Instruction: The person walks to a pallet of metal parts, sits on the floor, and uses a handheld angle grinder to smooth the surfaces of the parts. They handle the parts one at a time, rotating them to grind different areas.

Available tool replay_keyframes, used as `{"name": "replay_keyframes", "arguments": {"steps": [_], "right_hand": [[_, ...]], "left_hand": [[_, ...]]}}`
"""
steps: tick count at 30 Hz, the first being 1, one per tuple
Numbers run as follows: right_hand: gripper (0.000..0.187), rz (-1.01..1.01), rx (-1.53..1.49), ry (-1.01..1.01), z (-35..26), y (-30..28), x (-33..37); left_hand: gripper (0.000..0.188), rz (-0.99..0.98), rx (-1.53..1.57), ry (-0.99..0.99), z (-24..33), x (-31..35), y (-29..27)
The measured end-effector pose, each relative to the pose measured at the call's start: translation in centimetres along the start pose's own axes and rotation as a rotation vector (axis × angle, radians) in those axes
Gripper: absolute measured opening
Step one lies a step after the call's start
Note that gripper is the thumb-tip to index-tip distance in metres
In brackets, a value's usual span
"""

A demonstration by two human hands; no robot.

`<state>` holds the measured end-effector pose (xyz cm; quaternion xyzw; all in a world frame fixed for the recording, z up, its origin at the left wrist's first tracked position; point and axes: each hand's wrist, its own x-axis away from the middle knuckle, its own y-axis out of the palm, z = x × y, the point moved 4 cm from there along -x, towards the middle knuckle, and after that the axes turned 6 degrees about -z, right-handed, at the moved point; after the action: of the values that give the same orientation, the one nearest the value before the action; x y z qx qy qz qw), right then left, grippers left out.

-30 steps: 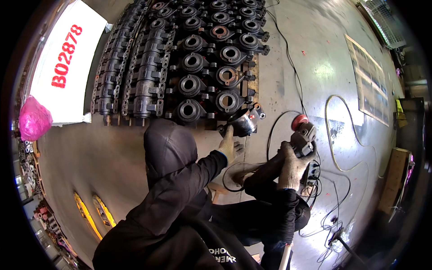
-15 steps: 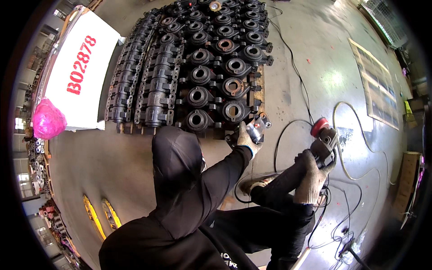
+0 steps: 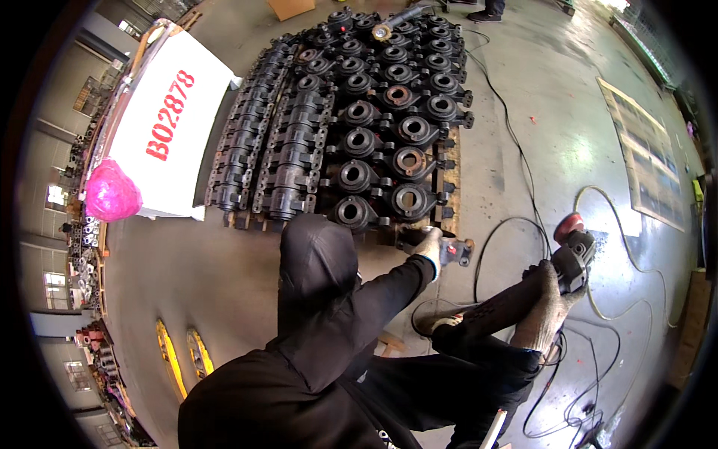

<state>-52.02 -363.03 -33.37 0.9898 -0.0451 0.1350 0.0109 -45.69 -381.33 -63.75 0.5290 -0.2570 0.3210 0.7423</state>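
My left hand (image 3: pixel 429 248), in a pale knitted glove, is closed on a dark cast metal part (image 3: pixel 455 252) at the front right corner of the pallet. A lug with a hole shows on the part's right end; the glove hides much of the rest. Lower right, my gloved right hand (image 3: pixel 540 310) grips an angle grinder (image 3: pixel 573 262) near my raised knee. Its red disc (image 3: pixel 568 227) points up and away, apart from the casting. Rows of black ring-shaped castings (image 3: pixel 357 176) lie on the wooden pallet (image 3: pixel 449 213) ahead.
Black cables (image 3: pixel 499 218) and a pale hose (image 3: pixel 621 247) loop over the floor to the right. A white box (image 3: pixel 168 127) with a pink wrapped bundle (image 3: pixel 112 191) stands left. Another grinder-like tool (image 3: pixel 396 24) lies atop the far castings. Yellow forks (image 3: pixel 170 355) are at lower left.
The whole view has shifted, with the scene sliding right and down. The casting in my left hand has turned and sits lower. The grinder has moved a little to the right, away from the casting.
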Motion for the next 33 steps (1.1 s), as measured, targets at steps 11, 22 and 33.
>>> {"name": "replay_keyframes", "arguments": {"steps": [11,22,33], "right_hand": [[0.076,-0.009,0.007,-0.048,-0.5,-0.8,0.8],[0.079,-0.074,0.005,-0.042,-0.3,2.2,3.1],[0.071,-0.047,0.043,-0.131,-1.5,2.6,3.0]], "left_hand": [[0.039,0.097,-0.125,-0.252,2.9,1.0,3.0],[0.055,-0.132,-0.172,-0.086,4.9,9.3,-0.2],[0.027,-0.142,-0.566,0.118,13.7,14.4,8.1]]}}
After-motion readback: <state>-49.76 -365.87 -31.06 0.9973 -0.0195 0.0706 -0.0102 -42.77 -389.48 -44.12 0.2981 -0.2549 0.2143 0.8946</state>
